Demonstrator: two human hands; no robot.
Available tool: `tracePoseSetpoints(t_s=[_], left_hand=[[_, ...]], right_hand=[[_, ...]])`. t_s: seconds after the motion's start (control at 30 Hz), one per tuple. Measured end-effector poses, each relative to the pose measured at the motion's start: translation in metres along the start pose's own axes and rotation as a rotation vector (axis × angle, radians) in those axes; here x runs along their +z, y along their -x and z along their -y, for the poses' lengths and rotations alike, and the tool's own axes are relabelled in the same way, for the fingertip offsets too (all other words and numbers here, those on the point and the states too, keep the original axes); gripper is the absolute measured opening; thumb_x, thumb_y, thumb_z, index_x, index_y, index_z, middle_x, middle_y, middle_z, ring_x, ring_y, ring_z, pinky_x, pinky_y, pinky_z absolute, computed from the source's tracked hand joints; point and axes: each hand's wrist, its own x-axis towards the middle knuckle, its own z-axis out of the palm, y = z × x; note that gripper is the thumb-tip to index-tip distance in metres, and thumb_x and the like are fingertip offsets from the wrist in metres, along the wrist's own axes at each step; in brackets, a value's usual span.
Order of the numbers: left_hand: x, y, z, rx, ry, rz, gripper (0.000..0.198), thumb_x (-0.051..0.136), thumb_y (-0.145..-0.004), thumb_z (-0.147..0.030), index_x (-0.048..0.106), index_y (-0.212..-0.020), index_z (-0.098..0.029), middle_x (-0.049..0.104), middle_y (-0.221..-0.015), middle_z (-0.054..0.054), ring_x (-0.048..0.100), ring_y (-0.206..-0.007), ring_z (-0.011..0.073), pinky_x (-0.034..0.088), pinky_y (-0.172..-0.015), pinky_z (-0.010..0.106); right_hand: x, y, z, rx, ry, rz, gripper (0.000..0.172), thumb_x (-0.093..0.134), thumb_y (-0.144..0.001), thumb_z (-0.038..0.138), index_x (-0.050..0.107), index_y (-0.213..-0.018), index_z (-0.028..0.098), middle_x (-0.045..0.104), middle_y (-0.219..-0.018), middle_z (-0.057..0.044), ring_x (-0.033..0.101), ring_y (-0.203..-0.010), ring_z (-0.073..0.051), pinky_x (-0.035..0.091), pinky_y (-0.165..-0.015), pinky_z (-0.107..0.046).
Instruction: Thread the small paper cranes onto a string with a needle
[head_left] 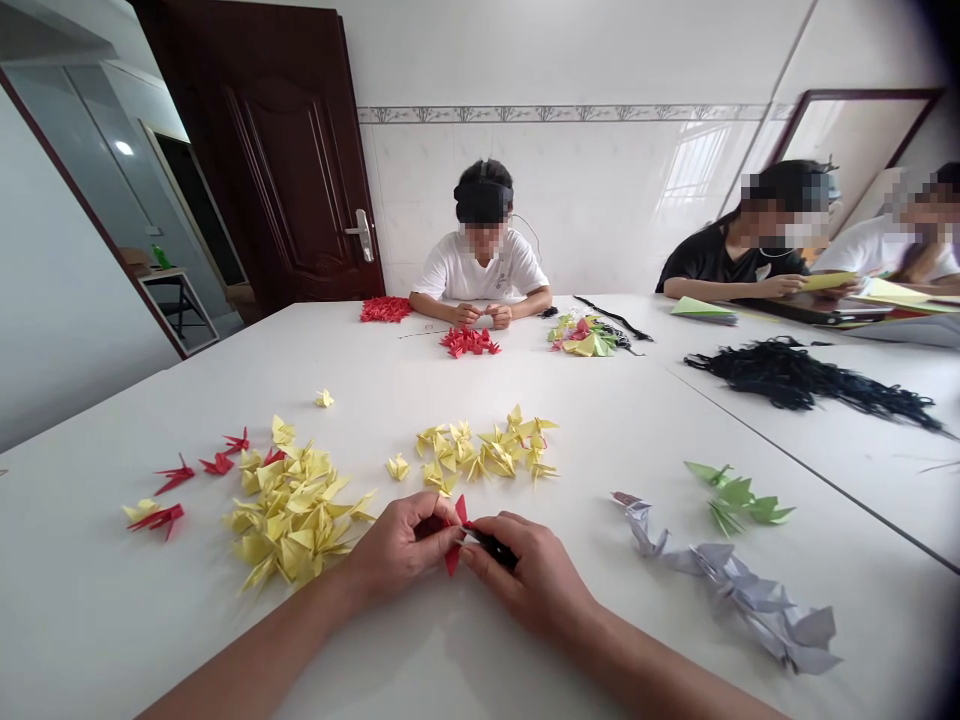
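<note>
Near the table's front edge, my left hand (397, 545) pinches a folded red paper crane (452, 562) between thumb and fingers. My right hand (534, 570) is closed around a small black-handled tool (496, 549); its pale tip meets the red crane, and its exact kind is partly hidden by my fingers. Beside my left hand lies a heap of yellow paper cranes (296, 520), with several red cranes (217, 463) at its far left. More yellow cranes (491, 452) are scattered just beyond both hands.
Grey-lilac cranes (750, 595) and green cranes (739, 500) lie to the right. Black tassels (795, 375) are piled farther back. Across the white table (600, 620) a person in a white shirt (484, 265) works behind red cranes (470, 342). Two other people sit at right, handling paper.
</note>
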Motion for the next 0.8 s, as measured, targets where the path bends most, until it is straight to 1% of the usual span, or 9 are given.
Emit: tracePoseSetpoints(t_s=[0.17,0.43,0.63,0.8], left_hand=[[0.0002,0.0003,-0.0008,0.0,-0.021,0.0,0.019,0.055,-0.081,-0.034,0.055,-0.075,-0.015,0.055,-0.065,-0.001,0.048,-0.061,0.0101,0.039,-0.058,0.022],[-0.0001,0.0008,0.0009,-0.012,-0.016,0.019,0.02,0.055,-0.082,-0.035,0.055,-0.078,-0.015,0.056,-0.064,-0.001,0.05,-0.061,0.0107,0.039,-0.058,0.022],[-0.0007,-0.0006,0.0004,-0.004,-0.054,0.006,0.018,0.056,-0.081,-0.032,0.055,-0.076,-0.015,0.057,-0.065,-0.001,0.05,-0.061,0.0108,0.039,-0.058,0.022],[-0.0002,0.0007,-0.001,-0.002,-0.064,0.001,0.018,0.056,-0.081,-0.032,0.055,-0.076,-0.015,0.056,-0.065,0.0,0.049,-0.06,0.0107,0.039,-0.057,0.022]], right_hand=[[-0.0011,0.0001,0.0006,0.002,-0.001,0.014,0.024,0.052,-0.084,0.035,0.068,-0.094,0.02,0.065,-0.077,-0.004,0.057,-0.067,-0.016,0.04,-0.059,-0.025],[-0.0025,0.0004,0.0016,0.003,-0.003,0.019,0.023,0.052,-0.083,0.034,0.069,-0.092,0.02,0.065,-0.077,-0.003,0.057,-0.067,-0.015,0.039,-0.06,-0.024],[-0.0026,-0.0005,0.0012,0.009,-0.017,0.028,0.024,0.052,-0.084,0.034,0.068,-0.095,0.02,0.066,-0.079,-0.003,0.057,-0.07,-0.015,0.039,-0.061,-0.024],[-0.0017,-0.0009,0.0006,0.014,-0.008,0.027,0.023,0.053,-0.083,0.034,0.068,-0.093,0.02,0.065,-0.078,-0.002,0.056,-0.068,-0.014,0.038,-0.06,-0.023]])
